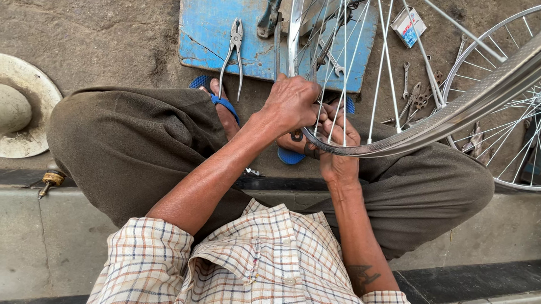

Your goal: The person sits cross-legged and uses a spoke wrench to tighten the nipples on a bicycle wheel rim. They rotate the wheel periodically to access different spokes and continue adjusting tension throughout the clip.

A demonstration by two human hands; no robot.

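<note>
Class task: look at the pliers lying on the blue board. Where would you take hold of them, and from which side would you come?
Probably grip the pliers by the two long handles, coming from the near side, by the left knee. The handles splay open toward the person, while the jaws point away toward the far edge of the blue board. Nothing lies on the handles.

The near wheel rim (418, 130) runs out of frame at the upper right. The fingertips of the left hand (291, 104) and right hand (339, 145) are hidden behind spokes (354, 41), so each grip stays unclear. Small tools (415, 93) at upper centre are too tiny to identify.
</note>
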